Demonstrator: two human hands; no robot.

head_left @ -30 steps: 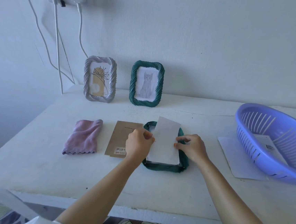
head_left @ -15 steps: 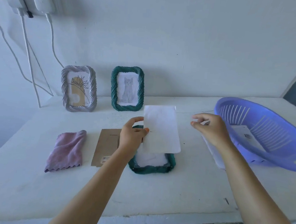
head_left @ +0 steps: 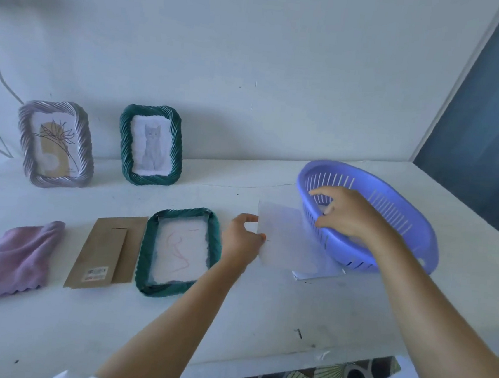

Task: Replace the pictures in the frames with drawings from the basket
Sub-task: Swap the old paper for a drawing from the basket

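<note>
Since left hand [head_left: 242, 239] lifted its pinched sheet [head_left: 284, 238] off the flat frame [head_left: 145, 252], right hand [head_left: 351, 217], fingers spread, enters basket [head_left: 346, 253]: drawing next.

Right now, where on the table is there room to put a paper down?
The bare front strip of table, between the lying green frame and the near edge, is widest. The back, right of the cat frame, is bare too. It is crowded beside the basket, where sheets pile.
</note>
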